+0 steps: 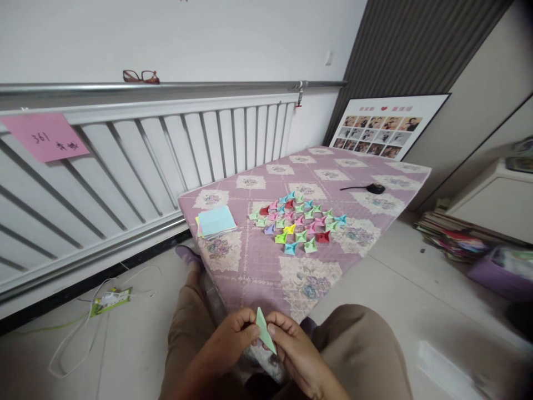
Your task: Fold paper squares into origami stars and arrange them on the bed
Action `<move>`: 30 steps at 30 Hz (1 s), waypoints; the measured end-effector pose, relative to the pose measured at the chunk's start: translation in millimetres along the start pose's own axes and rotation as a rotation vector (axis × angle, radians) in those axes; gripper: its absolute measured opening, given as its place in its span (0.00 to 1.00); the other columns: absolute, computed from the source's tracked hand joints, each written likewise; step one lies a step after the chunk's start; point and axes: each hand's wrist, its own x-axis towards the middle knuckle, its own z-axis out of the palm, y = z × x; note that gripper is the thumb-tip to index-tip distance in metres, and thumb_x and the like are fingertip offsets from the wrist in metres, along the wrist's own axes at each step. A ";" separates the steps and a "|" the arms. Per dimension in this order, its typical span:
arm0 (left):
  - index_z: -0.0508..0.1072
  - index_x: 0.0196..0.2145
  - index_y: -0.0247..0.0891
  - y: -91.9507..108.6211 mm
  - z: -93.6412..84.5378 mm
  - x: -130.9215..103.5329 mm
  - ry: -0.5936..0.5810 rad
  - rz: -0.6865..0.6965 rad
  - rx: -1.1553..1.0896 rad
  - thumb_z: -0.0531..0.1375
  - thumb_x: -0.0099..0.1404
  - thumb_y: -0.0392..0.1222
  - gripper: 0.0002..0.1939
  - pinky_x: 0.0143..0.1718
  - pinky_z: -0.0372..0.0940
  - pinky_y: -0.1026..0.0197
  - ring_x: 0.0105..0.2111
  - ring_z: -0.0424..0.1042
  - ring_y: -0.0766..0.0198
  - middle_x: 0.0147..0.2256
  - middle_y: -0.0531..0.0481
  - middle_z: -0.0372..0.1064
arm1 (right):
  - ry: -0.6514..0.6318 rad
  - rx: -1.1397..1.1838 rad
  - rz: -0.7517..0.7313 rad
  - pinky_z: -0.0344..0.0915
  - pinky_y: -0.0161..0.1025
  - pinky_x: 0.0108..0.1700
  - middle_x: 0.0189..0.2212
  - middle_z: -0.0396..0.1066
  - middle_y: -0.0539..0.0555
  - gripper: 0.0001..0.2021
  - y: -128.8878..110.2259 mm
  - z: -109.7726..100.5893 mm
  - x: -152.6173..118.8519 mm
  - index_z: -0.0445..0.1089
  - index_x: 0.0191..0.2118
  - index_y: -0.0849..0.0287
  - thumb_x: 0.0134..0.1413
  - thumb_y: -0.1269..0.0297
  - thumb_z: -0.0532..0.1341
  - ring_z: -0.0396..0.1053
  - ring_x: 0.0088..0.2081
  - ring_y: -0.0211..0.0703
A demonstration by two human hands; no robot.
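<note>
Two hands, one folded green paper, one paper stack and one counter show, along with roughly thirty small paper shapes, three red and one purple. There are also one pair of glasses, one pink note, one power strip and fifteen photos.

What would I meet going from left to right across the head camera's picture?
Pink note → eyeglasses → left hand → folded pale green paper → right hand → black corded object → purple container.
</note>
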 end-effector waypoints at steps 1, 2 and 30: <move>0.66 0.26 0.35 -0.2 -0.2 -0.4 -0.004 -0.002 -0.010 0.57 0.59 0.42 0.08 0.32 0.56 0.64 0.27 0.62 0.67 0.25 0.54 0.63 | -0.007 0.021 0.004 0.55 0.32 0.31 0.21 0.65 0.46 0.14 -1.4 1.8 -0.9 0.66 0.28 0.60 0.44 0.55 0.68 0.60 0.25 0.33; 0.66 0.26 0.35 -0.7 -0.5 -0.8 -0.011 -0.005 -0.018 0.57 0.59 0.42 0.08 0.32 0.56 0.64 0.27 0.62 0.67 0.25 0.54 0.64 | -0.011 0.035 0.011 0.55 0.32 0.31 0.21 0.66 0.47 0.14 -2.8 3.4 -1.8 0.67 0.28 0.60 0.44 0.56 0.69 0.61 0.25 0.33; 0.66 0.27 0.35 -3.9 -12.7 -2.2 -0.126 0.006 0.054 0.58 0.57 0.43 0.08 0.29 0.53 0.66 0.26 0.56 0.69 0.24 0.57 0.58 | -0.038 0.015 0.119 0.58 0.30 0.26 0.18 0.65 0.45 0.13 -5.7 -0.5 -3.6 0.66 0.26 0.60 0.40 0.60 0.70 0.61 0.21 0.30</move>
